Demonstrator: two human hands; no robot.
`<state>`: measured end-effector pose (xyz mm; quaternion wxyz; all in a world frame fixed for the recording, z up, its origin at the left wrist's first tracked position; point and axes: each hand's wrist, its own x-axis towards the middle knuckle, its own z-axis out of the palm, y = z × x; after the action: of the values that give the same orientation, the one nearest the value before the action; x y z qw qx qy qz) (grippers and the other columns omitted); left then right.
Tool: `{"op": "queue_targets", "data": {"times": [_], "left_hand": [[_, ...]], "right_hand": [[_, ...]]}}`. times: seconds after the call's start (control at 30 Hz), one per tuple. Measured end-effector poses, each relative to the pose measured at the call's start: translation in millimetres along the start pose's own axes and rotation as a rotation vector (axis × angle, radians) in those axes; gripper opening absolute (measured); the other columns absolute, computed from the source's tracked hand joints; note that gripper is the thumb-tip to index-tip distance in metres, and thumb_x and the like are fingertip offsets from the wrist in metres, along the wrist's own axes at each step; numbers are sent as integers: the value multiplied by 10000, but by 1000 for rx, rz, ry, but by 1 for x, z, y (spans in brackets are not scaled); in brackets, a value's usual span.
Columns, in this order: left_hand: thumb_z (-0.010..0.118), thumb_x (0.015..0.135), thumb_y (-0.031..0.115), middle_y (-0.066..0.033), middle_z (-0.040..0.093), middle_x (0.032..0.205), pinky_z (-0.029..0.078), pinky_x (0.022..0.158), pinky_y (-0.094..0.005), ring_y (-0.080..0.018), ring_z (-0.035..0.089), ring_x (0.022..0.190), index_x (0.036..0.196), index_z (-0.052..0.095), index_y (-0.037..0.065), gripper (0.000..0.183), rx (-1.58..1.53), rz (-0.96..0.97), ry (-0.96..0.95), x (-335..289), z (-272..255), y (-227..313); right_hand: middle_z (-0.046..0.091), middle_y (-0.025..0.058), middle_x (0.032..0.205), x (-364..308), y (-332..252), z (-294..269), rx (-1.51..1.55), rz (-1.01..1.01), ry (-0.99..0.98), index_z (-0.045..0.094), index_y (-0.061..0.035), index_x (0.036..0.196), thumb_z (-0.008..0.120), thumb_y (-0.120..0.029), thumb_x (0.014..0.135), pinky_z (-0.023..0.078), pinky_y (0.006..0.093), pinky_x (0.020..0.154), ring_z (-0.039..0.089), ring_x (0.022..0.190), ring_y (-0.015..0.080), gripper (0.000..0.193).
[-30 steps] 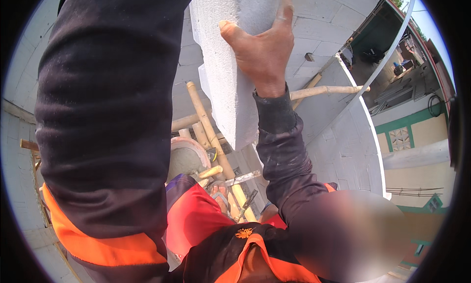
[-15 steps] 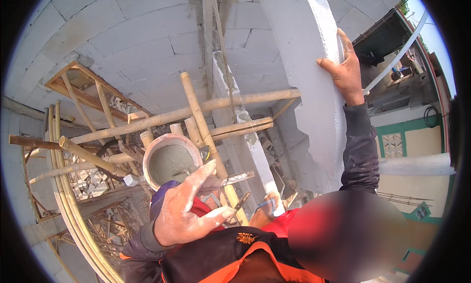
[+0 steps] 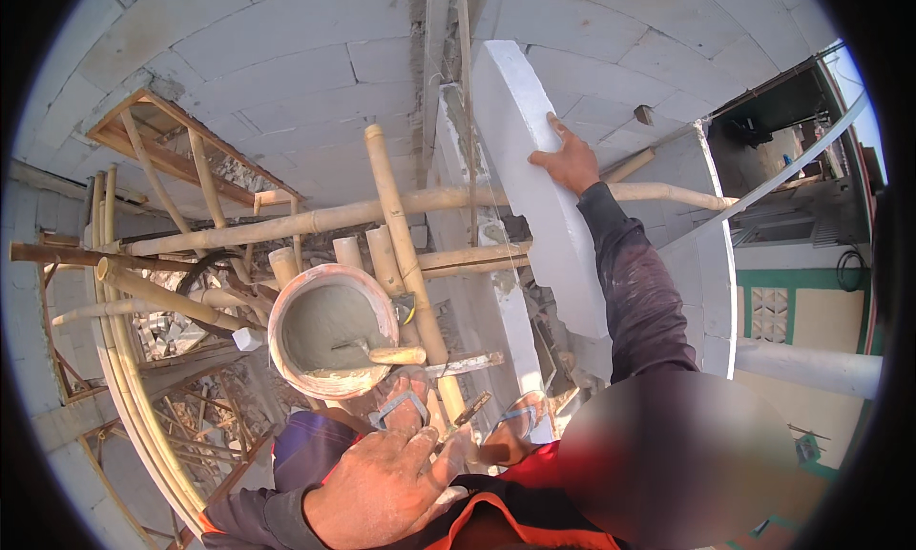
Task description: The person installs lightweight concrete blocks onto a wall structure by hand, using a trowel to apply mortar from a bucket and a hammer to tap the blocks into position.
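My right hand (image 3: 570, 159) is closed over the long edge of a white-grey lightweight concrete block (image 3: 544, 187), thumb on one side and fingers on the other. The block is tilted, its lower edge ragged, and it hangs over or beside the top of a narrow wall (image 3: 513, 326); whether it touches is unclear. Close to my body, my left hand (image 3: 382, 483) has its fingers stretched out and seems to hold nothing. Ahead of it stands a bucket (image 3: 277, 335) of grey mortar (image 3: 329, 321). A trowel (image 3: 396, 355) with a wooden handle lies across the bucket's rim, its blade end in the mortar.
Bamboo poles (image 3: 315, 230) cross in front of me, and more poles (image 3: 124, 359) rise at the left. A block wall (image 3: 277, 54) fills the far side. A mortar-smeared flat strip (image 3: 468, 364) lies beside the bucket. My sandalled feet (image 3: 405, 407) stand near it, with rubble below.
My right hand has carried the block left and down toward the narrow wall. My left hand has drawn back from the bucket toward my body, uncovering the trowel handle.
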<state>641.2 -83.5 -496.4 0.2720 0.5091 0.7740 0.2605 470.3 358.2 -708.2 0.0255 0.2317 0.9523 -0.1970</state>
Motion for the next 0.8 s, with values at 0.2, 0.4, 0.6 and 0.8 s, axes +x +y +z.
{"op": "queue_targets", "data": {"times": [0.2,0.4,0.6,0.8], "left_hand": [[633,823,220,-248,605,1175,503,829,-433,-379,634,989,1337,552,-30,577,-53,-32,78,10,-3,-8],[673,822,218,-240,619,1160,512,806,-422,-368,651,962,1351,575,-39,596,-94,-78,97,20,-10,-20],[675,831,208,-259,637,1208,523,836,-431,-386,658,1011,1347,590,-47,581,-179,-95,114,20,-14,-34],[649,859,174,-265,641,1208,525,863,-459,-417,655,1059,1367,571,-58,565,-168,-127,71,19,-13,-39]], "right_hand": [[728,190,1196,34,-10,51,45,-30,-38,438,-155,1571,776,-439,698,536,410,981,703,1108,336,978],[719,198,1216,61,-25,73,15,18,-98,423,-157,1577,770,-454,714,535,421,988,692,1138,337,977],[689,254,1261,78,-31,83,3,-9,-85,431,-125,1572,789,-454,706,520,419,1023,679,1155,390,993],[693,204,1288,91,-36,89,-42,6,-96,411,-161,1587,765,-490,726,516,413,1029,670,1192,353,987]]}}
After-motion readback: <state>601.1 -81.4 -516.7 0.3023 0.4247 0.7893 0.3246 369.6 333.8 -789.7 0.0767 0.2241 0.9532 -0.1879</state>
